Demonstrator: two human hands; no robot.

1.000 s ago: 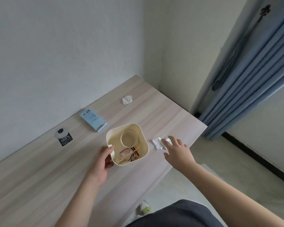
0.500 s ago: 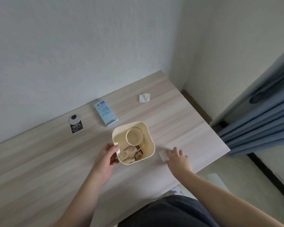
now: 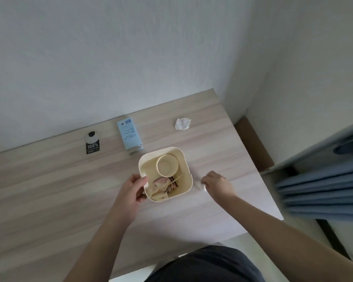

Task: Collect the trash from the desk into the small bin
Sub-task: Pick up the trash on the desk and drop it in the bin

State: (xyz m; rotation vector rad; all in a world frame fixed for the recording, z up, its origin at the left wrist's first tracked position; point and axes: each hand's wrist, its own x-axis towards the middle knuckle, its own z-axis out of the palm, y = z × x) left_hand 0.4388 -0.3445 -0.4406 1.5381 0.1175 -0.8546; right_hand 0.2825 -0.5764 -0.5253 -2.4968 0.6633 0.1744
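1. At counter (image 3: 49, 190) centre: small cream bin (image 3: 186, 181), upright, holding a paper cup (image 3: 167, 165), a thin stick and crumpled wrappers.
2. At bin's 8 o'clock: left hand (image 3: 131, 190), grip closed on the bin's rim, thumb at the top edge.
3. At bin's 3 o'clock, just beside its wall: right hand (image 3: 216, 183), fingers curled down, grip pinched on a white tissue scrap (image 3: 201, 185) lying on the counter; mostly hidden.
4. At bin's 1 o'clock, well apart, near the wall: crumpled white tissue (image 3: 182, 123).
5. At bin's 11 o'clock: pale blue carton (image 3: 129, 135), lying flat.
6. At 10 o'clock: black-labelled pouch (image 3: 92, 143), flat.
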